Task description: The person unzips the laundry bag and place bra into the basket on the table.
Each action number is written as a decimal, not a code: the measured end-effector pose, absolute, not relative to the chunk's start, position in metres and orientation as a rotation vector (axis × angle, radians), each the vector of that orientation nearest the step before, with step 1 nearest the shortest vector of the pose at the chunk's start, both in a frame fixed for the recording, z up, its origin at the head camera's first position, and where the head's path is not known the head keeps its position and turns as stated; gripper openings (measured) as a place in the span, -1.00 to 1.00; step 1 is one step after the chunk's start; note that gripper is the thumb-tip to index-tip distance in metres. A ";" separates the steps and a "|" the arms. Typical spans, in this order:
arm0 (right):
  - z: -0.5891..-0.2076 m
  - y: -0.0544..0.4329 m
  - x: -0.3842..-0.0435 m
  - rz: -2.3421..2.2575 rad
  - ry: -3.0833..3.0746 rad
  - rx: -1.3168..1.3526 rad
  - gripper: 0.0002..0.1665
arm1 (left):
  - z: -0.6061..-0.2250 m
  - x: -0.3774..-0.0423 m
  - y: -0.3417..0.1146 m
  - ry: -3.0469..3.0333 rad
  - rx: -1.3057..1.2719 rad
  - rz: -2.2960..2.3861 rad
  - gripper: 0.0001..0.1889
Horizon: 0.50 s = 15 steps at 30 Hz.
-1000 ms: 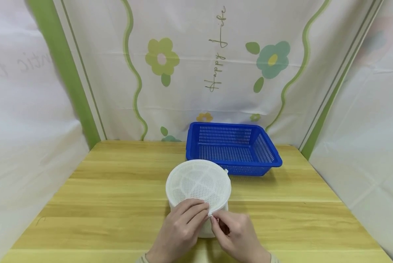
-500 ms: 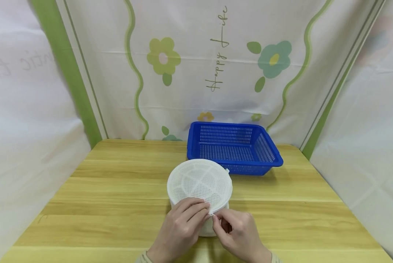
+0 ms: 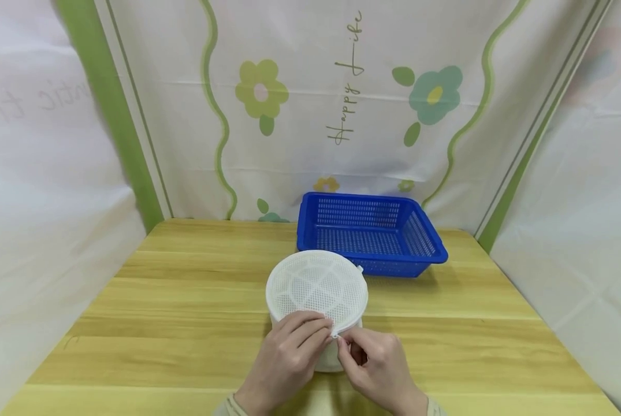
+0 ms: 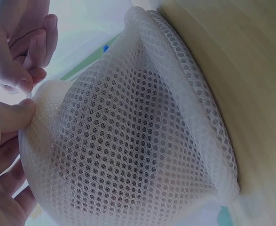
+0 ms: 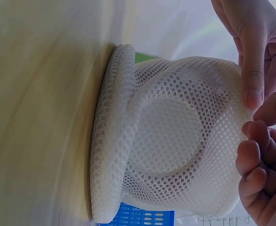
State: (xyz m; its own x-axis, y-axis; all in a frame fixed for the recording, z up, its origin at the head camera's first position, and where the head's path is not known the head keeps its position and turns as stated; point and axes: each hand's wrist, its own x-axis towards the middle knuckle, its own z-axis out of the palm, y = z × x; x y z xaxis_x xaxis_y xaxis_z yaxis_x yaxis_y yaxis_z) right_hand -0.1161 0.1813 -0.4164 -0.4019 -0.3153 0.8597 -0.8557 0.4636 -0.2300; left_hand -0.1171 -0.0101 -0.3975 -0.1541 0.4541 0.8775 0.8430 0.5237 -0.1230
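A round white mesh laundry bag (image 3: 318, 283) stands upright on the wooden table, its flat lid on top. Its side netting sags in folds in the left wrist view (image 4: 114, 136). My left hand (image 3: 289, 358) grips the near rim, fingers over the lid and thumb against the edge below. Close beside it, my right hand (image 3: 378, 367) pinches a tiny white zipper pull (image 3: 335, 336) at that rim, mostly covered by the fingertips. In the right wrist view, the thumbs of my left hand (image 5: 260, 47) and right hand (image 5: 264, 165) nearly meet at the rim.
Right behind the bag sits a blue plastic basket (image 3: 372, 260) with slotted walls. A small white tab (image 3: 360, 269) sticks out from the bag's far right rim. Printed curtains (image 3: 300, 127) enclose the wooden table (image 3: 185, 306) at the back and sides.
The whole scene shifts slightly right and up in the head view. Both hands stay at the near rim in almost the same hold, and the bag keeps its place.
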 end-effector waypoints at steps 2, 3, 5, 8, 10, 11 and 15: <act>-0.417 0.181 -0.116 0.886 -1.939 0.976 -0.83 | -0.398 -0.117 -0.010 -1.790 -1.080 -0.499 -0.72; -0.417 0.181 -0.117 0.888 -1.940 0.975 -0.83 | -0.398 -0.117 -0.010 -1.793 -1.078 -0.500 -0.72; -0.417 0.182 -0.117 0.892 -1.940 0.975 -0.83 | -0.398 -0.117 -0.010 -1.792 -1.080 -0.502 -0.73; -0.417 0.182 -0.117 0.899 -1.936 0.977 -0.82 | -0.398 -0.117 -0.010 -1.787 -1.081 -0.505 -0.72; -0.417 0.182 -0.117 0.902 -1.934 0.977 -0.82 | -0.397 -0.118 -0.010 -1.780 -1.084 -0.505 -0.73; -0.417 0.182 -0.117 0.904 -1.934 0.976 -0.82 | -0.397 -0.118 -0.010 -1.779 -1.084 -0.505 -0.73; -0.417 0.182 -0.117 0.903 -1.937 0.971 -0.83 | -0.396 -0.117 -0.010 -1.778 -1.086 -0.502 -0.72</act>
